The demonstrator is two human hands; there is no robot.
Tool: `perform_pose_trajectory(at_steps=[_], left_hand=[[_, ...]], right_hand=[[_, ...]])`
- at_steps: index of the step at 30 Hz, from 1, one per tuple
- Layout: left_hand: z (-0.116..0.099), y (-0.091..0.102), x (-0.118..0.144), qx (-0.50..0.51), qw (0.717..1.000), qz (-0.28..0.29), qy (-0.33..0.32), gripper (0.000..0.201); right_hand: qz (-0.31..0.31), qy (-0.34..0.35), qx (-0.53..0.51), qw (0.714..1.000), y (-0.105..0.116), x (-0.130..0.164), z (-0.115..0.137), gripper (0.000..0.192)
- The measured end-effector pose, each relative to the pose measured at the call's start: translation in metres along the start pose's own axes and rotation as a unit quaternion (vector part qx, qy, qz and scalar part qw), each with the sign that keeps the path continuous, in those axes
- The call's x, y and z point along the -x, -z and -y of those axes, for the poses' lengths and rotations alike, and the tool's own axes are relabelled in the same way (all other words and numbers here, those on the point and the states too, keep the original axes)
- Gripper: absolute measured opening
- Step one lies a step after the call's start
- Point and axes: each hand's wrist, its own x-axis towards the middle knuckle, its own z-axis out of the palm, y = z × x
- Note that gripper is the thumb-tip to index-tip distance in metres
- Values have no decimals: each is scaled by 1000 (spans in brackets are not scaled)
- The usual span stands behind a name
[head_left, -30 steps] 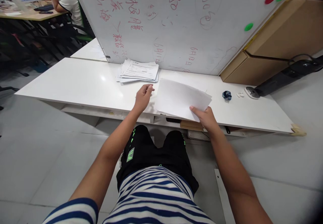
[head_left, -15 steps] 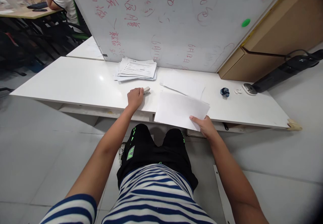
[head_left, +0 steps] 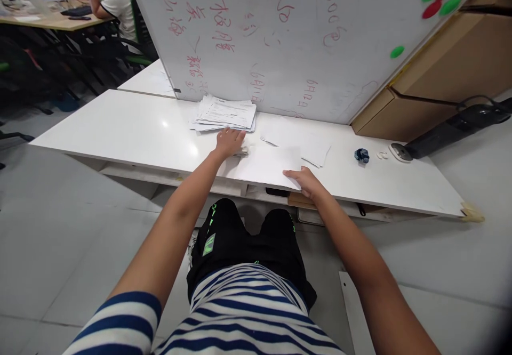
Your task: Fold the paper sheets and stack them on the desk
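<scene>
White paper [head_left: 266,166] lies along the near edge of the table [head_left: 132,131], roughly midway between the left and right corners; flat or slightly lifted, cannot tell. Right hand [head_left: 307,180] pinches its right end, thumb on top, fingers underneath, mostly hidden. Sheet count unclear. Should be light, bendy, a bit slippery if layered; likely creases or tears under a hard squeeze. Best hold: flat pinch near the right end, thumb above, fingers supporting below, so the far end doesn't sag or fan out.

Left hand [head_left: 231,143] is palm down at the paper's left end, fingers loosely spread, over a small pale tool [head_left: 243,151], maybe a stapler; gripped or just covered, cannot tell. Tool is probably stiff and compact, best pressed from above. Whether paper sits inside it: not visible.

Farther back, loose sheets [head_left: 317,150] lie right of center; a paper pile [head_left: 228,114] sits by the far edge, below the whiteboard [head_left: 276,67].
</scene>
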Motion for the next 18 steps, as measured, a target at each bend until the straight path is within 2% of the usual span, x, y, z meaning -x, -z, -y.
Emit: perform_pose_trajectory(at_steps=[6, 12, 18], left_hand=[[9, -13, -4, 12, 1000, 18, 16, 64], [7, -9, -4, 19, 999, 35, 21, 63], [1, -11, -1, -12, 998, 64, 13, 62]], right_hand=[[11, -33, -6, 999, -12, -15, -4, 43], [14, -13, -7, 1000, -12, -21, -8, 41], [40, -47, -9, 998, -11, -28, -11, 45]])
